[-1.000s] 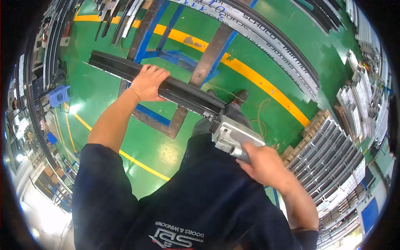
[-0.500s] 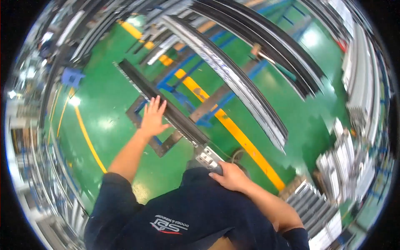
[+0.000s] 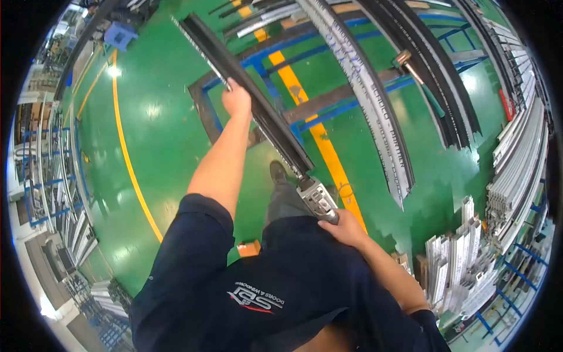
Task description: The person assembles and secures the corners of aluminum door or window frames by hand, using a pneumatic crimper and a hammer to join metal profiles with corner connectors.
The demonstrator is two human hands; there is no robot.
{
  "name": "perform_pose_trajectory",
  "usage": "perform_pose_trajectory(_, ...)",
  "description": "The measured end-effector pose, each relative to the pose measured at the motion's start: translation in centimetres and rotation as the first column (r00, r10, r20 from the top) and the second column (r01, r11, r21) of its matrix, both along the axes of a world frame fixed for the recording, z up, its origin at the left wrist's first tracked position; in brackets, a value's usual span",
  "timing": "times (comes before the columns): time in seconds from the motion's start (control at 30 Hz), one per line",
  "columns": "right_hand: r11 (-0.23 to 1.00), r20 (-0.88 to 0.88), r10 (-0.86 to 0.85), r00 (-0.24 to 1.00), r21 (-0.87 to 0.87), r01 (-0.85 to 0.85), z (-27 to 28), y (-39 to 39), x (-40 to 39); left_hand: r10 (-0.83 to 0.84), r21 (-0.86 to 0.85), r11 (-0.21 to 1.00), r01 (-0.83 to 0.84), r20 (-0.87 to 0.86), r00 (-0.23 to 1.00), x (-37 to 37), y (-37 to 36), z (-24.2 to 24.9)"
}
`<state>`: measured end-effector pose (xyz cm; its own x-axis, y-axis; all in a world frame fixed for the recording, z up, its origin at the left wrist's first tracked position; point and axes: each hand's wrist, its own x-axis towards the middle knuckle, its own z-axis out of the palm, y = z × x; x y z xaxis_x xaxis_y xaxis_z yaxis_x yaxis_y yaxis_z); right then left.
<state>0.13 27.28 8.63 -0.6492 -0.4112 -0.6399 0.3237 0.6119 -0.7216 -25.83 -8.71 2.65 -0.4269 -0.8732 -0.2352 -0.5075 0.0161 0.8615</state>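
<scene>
A long black profile (image 3: 270,122) with a light printed edge lies slantwise before me, its near end beside a silver metal tool (image 3: 317,196). My left hand (image 3: 236,100) is closed around the profile's left edge, near its middle. My right hand (image 3: 347,227) grips the dark rear end of the silver tool, whose front meets the profile's near end. Under the profile is a blue and dark metal frame (image 3: 206,111). Right of it lies a long profile in printed white film (image 3: 366,97).
A hammer (image 3: 421,83) with a green grip rests on dark profiles (image 3: 448,88) at the right. Stacked profiles (image 3: 460,261) stand at the lower right. A blue stool (image 3: 121,36) is at the upper left, and a small orange box (image 3: 248,249) sits on the floor near me.
My left hand has gone from lying spread on the profile to closing around its edge. The view has shifted, and the silver tool with my right hand appears slightly further right.
</scene>
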Motion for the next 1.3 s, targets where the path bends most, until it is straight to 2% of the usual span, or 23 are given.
perform_pose_trajectory(0.17,1.000,0.081,0.005,0.997,-0.016,-0.003,3.2,-0.7,-0.1,-0.018,-0.030,0.999,0.020,0.079,0.997,-0.4,0.6,0.0)
perform_pose_trajectory(0.23,0.998,0.100,-0.010,0.995,-0.061,0.016,5.5,-1.2,-1.0,0.045,0.046,0.998,-0.051,0.124,0.991,-1.0,-0.4,-1.7)
perform_pose_trajectory(0.3,0.995,0.004,0.024,1.000,-0.098,-0.024,7.3,-1.0,-1.3,0.044,0.081,0.995,-0.057,0.150,0.988,-1.1,-1.0,-2.8)
perform_pose_trajectory(0.43,0.999,0.115,0.024,0.993,-0.040,-0.019,10.0,-1.8,-2.3,0.058,0.190,0.978,-0.087,0.153,0.986,-1.8,-1.8,-3.9)
perform_pose_trajectory(0.5,0.999,0.112,-0.017,0.994,-0.041,0.021,10.5,-2.3,-2.7,0.064,0.290,0.954,-0.081,0.069,0.996,-2.3,-3.5,-6.3)
perform_pose_trajectory(0.57,1.000,0.109,-0.018,0.994,-0.017,0.020,11.1,-2.7,-3.0,0.051,0.270,0.960,-0.079,0.110,0.993,-1.9,-3.5,-6.1)
perform_pose_trajectory(0.63,1.000,0.094,-0.016,0.995,0.009,0.016,11.4,-3.2,-2.9,0.006,0.394,0.919,0.001,-0.017,1.000,-1.6,-4.4,-6.9)
perform_pose_trajectory(0.67,0.992,0.001,-0.062,0.998,0.107,0.062,11.3,-3.7,-2.3,0.001,0.394,0.919,0.010,-0.027,1.000,-1.5,-3.8,-5.5)
perform_pose_trajectory(0.73,0.970,-0.119,-0.104,0.987,0.206,0.127,11.0,-4.3,-1.8,-0.138,0.603,0.771,0.204,-0.153,0.978,0.1,-2.7,-2.5)
perform_pose_trajectory(0.8,0.943,-0.069,-0.148,0.987,0.290,0.161,10.8,-4.7,-2.3,-0.226,0.600,0.756,0.263,-0.138,0.964,2.2,-2.0,-1.3)
perform_pose_trajectory(0.83,0.943,-0.104,-0.136,0.985,0.290,0.161,10.7,-4.6,-2.6,-0.321,0.358,0.874,0.329,-0.085,0.943,3.9,-1.9,-2.6)
perform_pose_trajectory(0.87,0.967,-0.124,-0.093,0.988,0.225,0.119,10.5,-4.3,-2.8,-0.250,0.060,0.966,0.251,-0.025,0.968,6.3,-0.2,-3.0)
perform_pose_trajectory(0.9,0.985,-0.143,-0.046,0.989,0.160,0.069,10.4,-3.9,-3.1,-0.357,-0.097,0.932,0.348,-0.100,0.929,10.1,0.8,-2.7)
perform_pose_trajectory(0.93,0.991,-0.145,-0.047,0.988,0.119,0.065,10.6,-3.6,-3.5,-0.367,-0.003,0.929,0.371,-0.149,0.918,13.9,3.2,0.3)
perform_pose_trajectory(0.97,0.992,-0.181,-0.021,0.983,0.120,0.044,10.4,-3.1,-3.8,-0.323,0.136,0.921,0.365,-0.259,0.910,17.6,4.9,0.0)
perform_pose_trajectory(1.0,0.997,-0.178,-0.014,0.984,0.073,0.027,10.1,-2.5,-3.8,-0.299,0.126,0.930,0.346,-0.292,0.909,20.8,5.3,-1.3)
perform_pose_trajectory(1.03,1.000,-0.173,-0.003,0.985,0.029,0.008,10.1,-2.4,-4.2,-0.312,0.485,0.779,0.397,-0.249,0.917,23.4,5.7,-3.2)
perform_pose_trajectory(1.07,0.999,0.018,-0.032,0.999,0.031,0.031,12.0,-2.8,-5.5,-0.348,0.774,0.507,0.379,-0.219,0.912,24.5,6.0,-4.2)
perform_pose_trajectory(1.1,0.999,-0.001,-0.007,1.000,0.041,0.007,13.2,-2.9,-6.4,-0.323,0.772,0.508,0.381,-0.239,0.916,24.1,6.5,-4.2)
perform_pose_trajectory(1.13,0.993,0.192,-0.113,0.975,-0.001,0.115,14.2,-2.8,-7.1,-0.167,0.862,0.253,0.440,-0.409,0.897,23.1,7.2,-3.9)
perform_pose_trajectory(1.17,0.973,0.383,-0.206,0.901,-0.019,0.231,14.9,-2.8,-7.7,0.031,0.854,-0.011,0.520,-0.519,0.854,21.9,7.8,-3.6)
perform_pose_trajectory(1.23,0.928,0.487,-0.283,0.826,-0.080,0.365,15.4,-2.2,-8.3,0.207,0.802,-0.125,0.584,-0.555,0.806,19.0,8.3,-2.2)
perform_pose_trajectory(1.3,0.887,0.523,-0.373,0.766,-0.041,0.460,16.6,-1.8,-8.5,0.286,0.750,-0.152,0.643,-0.590,0.755,17.9,8.0,-1.7)
